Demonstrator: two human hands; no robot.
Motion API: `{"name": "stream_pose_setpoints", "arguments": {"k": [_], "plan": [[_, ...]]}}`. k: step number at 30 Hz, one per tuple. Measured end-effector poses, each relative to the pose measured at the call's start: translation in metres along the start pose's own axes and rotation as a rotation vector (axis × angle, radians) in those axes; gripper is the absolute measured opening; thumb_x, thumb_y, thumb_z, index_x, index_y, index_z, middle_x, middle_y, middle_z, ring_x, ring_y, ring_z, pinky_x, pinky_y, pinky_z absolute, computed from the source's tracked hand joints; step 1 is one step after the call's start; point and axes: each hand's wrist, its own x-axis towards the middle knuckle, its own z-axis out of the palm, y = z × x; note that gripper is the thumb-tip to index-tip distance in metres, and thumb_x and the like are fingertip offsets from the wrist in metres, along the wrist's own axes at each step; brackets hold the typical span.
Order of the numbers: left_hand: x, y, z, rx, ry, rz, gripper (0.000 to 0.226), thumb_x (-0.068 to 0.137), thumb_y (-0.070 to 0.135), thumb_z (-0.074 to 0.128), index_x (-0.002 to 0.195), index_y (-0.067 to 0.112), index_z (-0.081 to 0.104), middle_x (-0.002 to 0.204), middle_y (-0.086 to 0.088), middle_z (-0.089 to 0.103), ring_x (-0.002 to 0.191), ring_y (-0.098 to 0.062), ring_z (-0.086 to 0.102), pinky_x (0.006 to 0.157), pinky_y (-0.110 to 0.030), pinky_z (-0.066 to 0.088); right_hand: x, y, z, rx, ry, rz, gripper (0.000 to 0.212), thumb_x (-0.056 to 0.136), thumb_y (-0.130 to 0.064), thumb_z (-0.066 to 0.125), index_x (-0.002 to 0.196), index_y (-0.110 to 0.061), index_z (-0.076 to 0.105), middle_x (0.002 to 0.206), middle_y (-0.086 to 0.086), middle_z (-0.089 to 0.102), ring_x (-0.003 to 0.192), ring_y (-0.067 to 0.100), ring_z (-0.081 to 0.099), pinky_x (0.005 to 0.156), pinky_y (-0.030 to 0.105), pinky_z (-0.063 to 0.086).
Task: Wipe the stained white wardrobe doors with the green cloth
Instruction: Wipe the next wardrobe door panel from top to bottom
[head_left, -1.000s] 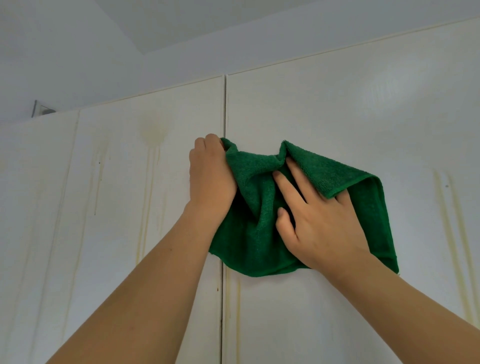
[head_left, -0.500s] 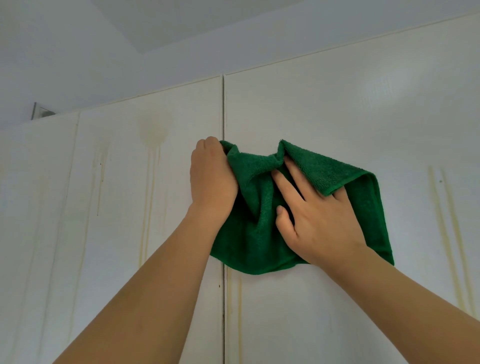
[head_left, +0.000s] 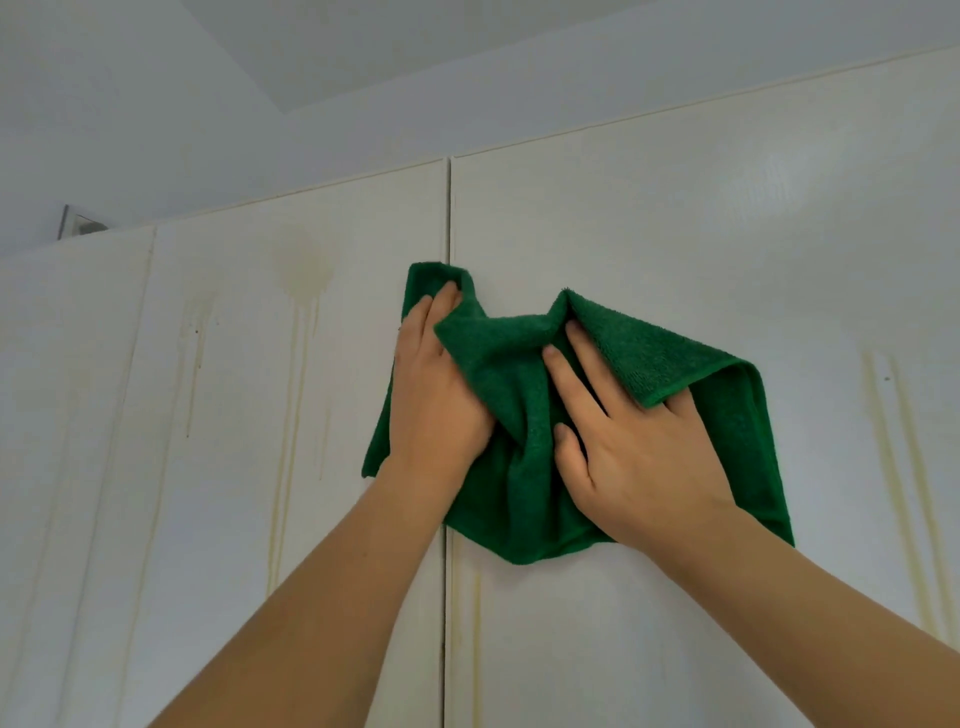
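The green cloth (head_left: 524, 488) lies bunched against the white wardrobe doors, across the seam between the left door (head_left: 234, 467) and the right door (head_left: 675, 208). My left hand (head_left: 434, 400) rests on the cloth's left part with its fingers pointing up. A fold covers its thumb side. My right hand (head_left: 639, 447) presses the cloth's middle flat to the right door. Its index finger and thumb are spread, and its outer fingers are tucked under a raised flap. Yellow drip stains (head_left: 304, 332) run down the left door, and more streaks (head_left: 893, 467) mark the right door.
A further door panel (head_left: 67, 441) stands at the far left. Above the wardrobe are a grey wall and ceiling, with a small wall plate (head_left: 80, 224) at the upper left. Faint yellow streaks (head_left: 470, 623) run down below the cloth beside the seam.
The cloth's left edge has spread leftward over the seam and now lies under and beyond my left hand, which earlier curled over that edge. My right hand stays in place.
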Motion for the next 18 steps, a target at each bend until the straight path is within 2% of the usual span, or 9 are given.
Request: {"name": "stream_pose_setpoints", "arguments": {"k": [2, 5, 7, 9, 11, 13, 15, 18], "plan": [[-0.020, 0.008, -0.004, 0.015, 0.008, -0.011, 0.031, 0.098, 0.029, 0.052, 0.119, 0.011, 0.066, 0.130, -0.013, 0.063, 0.134, -0.031, 0.048, 0.117, -0.044, 0.030, 0.002, 0.003, 0.001, 0.002, -0.018, -0.030, 0.062, 0.098, -0.042, 0.030, 0.155, -0.016, 0.031, 0.164, 0.006, 0.017, 0.142, 0.030, 0.034, 0.110, 0.052, 0.029], [-0.061, 0.014, -0.008, 0.063, -0.025, 0.007, 0.038, 0.101, 0.020, 0.050, 0.136, 0.009, 0.057, 0.134, -0.008, 0.060, 0.131, -0.029, 0.050, 0.116, -0.039, 0.030, 0.013, 0.010, -0.001, -0.009, -0.025, -0.093, 0.064, 0.098, -0.042, 0.029, 0.157, -0.017, 0.025, 0.165, 0.005, 0.013, 0.146, 0.025, 0.030, 0.112, 0.050, 0.026], [-0.051, 0.004, -0.003, 0.144, -0.079, 0.012, 0.043, 0.104, 0.031, 0.037, 0.142, 0.015, 0.052, 0.142, -0.005, 0.055, 0.138, -0.027, 0.043, 0.118, -0.038, 0.025, 0.016, 0.009, -0.003, -0.013, -0.023, -0.069, 0.064, 0.097, -0.041, 0.030, 0.157, -0.017, 0.024, 0.165, 0.005, 0.013, 0.146, 0.025, 0.029, 0.113, 0.051, 0.025], [-0.023, -0.005, 0.005, 0.240, -0.128, 0.020, 0.053, 0.103, 0.047, 0.022, 0.137, 0.022, 0.054, 0.142, -0.003, 0.054, 0.145, -0.026, 0.034, 0.120, -0.039, 0.019, 0.008, -0.002, 0.001, 0.008, 0.007, 0.018, 0.064, 0.098, -0.039, 0.031, 0.156, -0.014, 0.027, 0.164, 0.007, 0.016, 0.145, 0.030, 0.030, 0.113, 0.052, 0.024], [-0.006, -0.005, 0.009, 0.213, -0.153, -0.013, 0.060, 0.102, 0.053, 0.016, 0.134, 0.019, 0.054, 0.141, -0.006, 0.054, 0.147, -0.028, 0.032, 0.121, -0.042, 0.017, -0.009, -0.020, 0.007, 0.056, 0.008, 0.106, 0.064, 0.098, -0.038, 0.031, 0.155, -0.010, 0.027, 0.164, 0.011, 0.015, 0.142, 0.034, 0.034, 0.111, 0.056, 0.027], [-0.024, 0.004, 0.007, 0.055, -0.130, -0.135, 0.065, 0.100, 0.054, 0.019, 0.140, 0.012, 0.048, 0.146, -0.011, 0.048, 0.144, -0.032, 0.033, 0.120, -0.048, 0.021, -0.030, -0.033, 0.014, 0.073, -0.001, 0.069, 0.066, 0.099, -0.040, 0.034, 0.155, -0.007, 0.027, 0.164, 0.013, 0.016, 0.141, 0.036, 0.036, 0.110, 0.056, 0.028], [-0.061, 0.018, 0.005, -0.046, -0.091, -0.193, 0.065, 0.098, 0.054, 0.028, 0.144, 0.012, 0.046, 0.151, -0.013, 0.044, 0.144, -0.035, 0.031, 0.119, -0.053, 0.024, -0.035, -0.021, 0.014, 0.073, -0.009, -0.065, 0.069, 0.098, -0.046, 0.038, 0.154, -0.007, 0.030, 0.162, 0.013, 0.020, 0.142, 0.035, 0.034, 0.112, 0.055, 0.028], [-0.087, 0.025, 0.006, 0.074, -0.105, -0.203, 0.067, 0.100, 0.045, 0.032, 0.159, 0.015, 0.023, 0.165, -0.008, 0.023, 0.154, -0.029, 0.014, 0.126, -0.051, 0.009, 0.004, 0.015, 0.004, 0.049, -0.021, -0.156, 0.062, 0.100, -0.044, 0.031, 0.155, -0.016, 0.032, 0.163, 0.006, 0.021, 0.144, 0.027, 0.033, 0.115, 0.051, 0.026]]}}
